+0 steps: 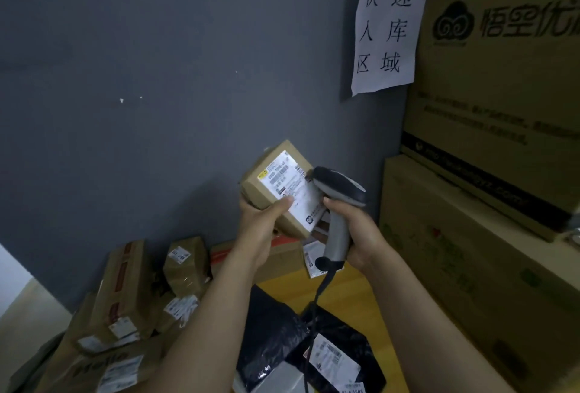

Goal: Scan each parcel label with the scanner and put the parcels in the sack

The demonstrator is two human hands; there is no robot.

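**Scanning a held box**

In front of the grey wall, left hand (262, 223) gripped small brown cardboard parcel (279, 187), thumb across its white label (290, 184). Right hand (357, 235) clasped grey handheld scanner (337, 201), nose touching the label. Parcel looked light, stiff; hold its edges.

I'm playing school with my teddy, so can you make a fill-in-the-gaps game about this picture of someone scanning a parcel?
The right hand grips the grey ____.
The left hand holds up a brown box, its ____ pressing on the white label.
Big cardboard boxes are stacked on the person's ____ side.
Missing words: scanner, thumb, right.
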